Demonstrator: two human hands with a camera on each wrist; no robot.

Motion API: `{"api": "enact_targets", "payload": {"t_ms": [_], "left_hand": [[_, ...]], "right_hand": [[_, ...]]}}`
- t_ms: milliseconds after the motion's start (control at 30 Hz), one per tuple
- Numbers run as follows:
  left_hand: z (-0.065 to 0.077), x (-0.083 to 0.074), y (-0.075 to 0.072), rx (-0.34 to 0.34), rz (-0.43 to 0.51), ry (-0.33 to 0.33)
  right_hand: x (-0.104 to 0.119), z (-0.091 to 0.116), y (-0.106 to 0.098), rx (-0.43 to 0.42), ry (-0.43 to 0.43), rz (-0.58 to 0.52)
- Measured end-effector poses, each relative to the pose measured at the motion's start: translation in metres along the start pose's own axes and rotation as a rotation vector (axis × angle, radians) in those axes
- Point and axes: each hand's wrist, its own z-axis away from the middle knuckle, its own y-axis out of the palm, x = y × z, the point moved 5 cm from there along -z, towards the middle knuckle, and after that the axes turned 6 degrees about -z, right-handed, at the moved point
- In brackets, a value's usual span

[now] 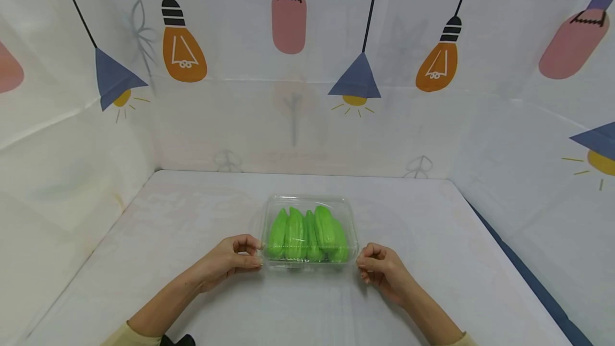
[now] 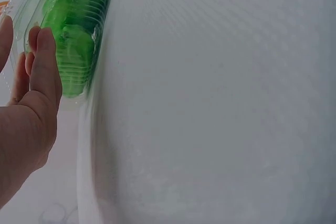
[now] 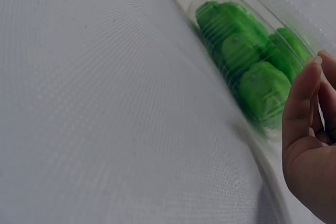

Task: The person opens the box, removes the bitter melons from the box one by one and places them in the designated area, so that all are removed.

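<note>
A clear plastic clamshell container point(image 1: 309, 266), its lid down over the contents, sits in the middle of the white table. Several bright green, elongated, ridged fruit-like pieces point(image 1: 296, 234) lie side by side inside it. At the container's left edge near the front corner is my left hand point(image 1: 235, 256), thumb and fingers around the rim. My right hand point(image 1: 384, 271) pinches the front right corner between thumb and index fingertip. In the right wrist view, that fingertip pinch point(image 3: 318, 61) is right at the clear rim, and the green pieces point(image 3: 262, 87) show through the ridged wall.
The white tabletop point(image 1: 192, 202) spreads around the container. White fabric walls point(image 1: 307, 132) printed with lamps and bulbs enclose the back and both sides. A dark blue strip point(image 1: 523, 276) runs along the table's right side. A small black object point(image 1: 179, 340) shows beside the left sleeve.
</note>
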Motion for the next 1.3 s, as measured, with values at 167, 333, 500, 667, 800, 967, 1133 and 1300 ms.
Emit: {"api": "enact_targets", "payload": {"t_ms": [167,333,500,667,800,967,1133,1300], "left_hand": [[-0.001,0.001,0.000,0.018,0.001,-0.015],[-0.002,0.002,-0.001,0.047,-0.012,-0.016],[-0.001,0.001,-0.002,0.066,-0.046,-0.004],[0.000,0.001,-0.001,0.058,-0.030,-0.002],[-0.001,0.001,0.000,0.044,-0.007,0.001],[-0.003,0.004,0.001,0.025,0.009,0.002],[-0.003,0.004,0.002,0.000,0.013,-0.002],[-0.003,0.003,0.004,-0.005,0.012,0.008]], "right_hand": [[0.001,0.002,0.000,-0.030,0.018,0.042],[0.003,0.004,0.000,-0.048,0.033,0.074],[0.004,0.005,0.000,-0.073,0.038,0.098],[0.006,0.006,0.000,-0.093,0.029,0.108],[0.008,0.006,0.001,-0.105,0.009,0.122],[0.012,0.008,0.001,-0.218,-0.004,0.193],[0.016,0.008,0.000,-0.316,-0.046,0.261],[0.021,0.008,0.002,-0.340,-0.076,0.294]]}}
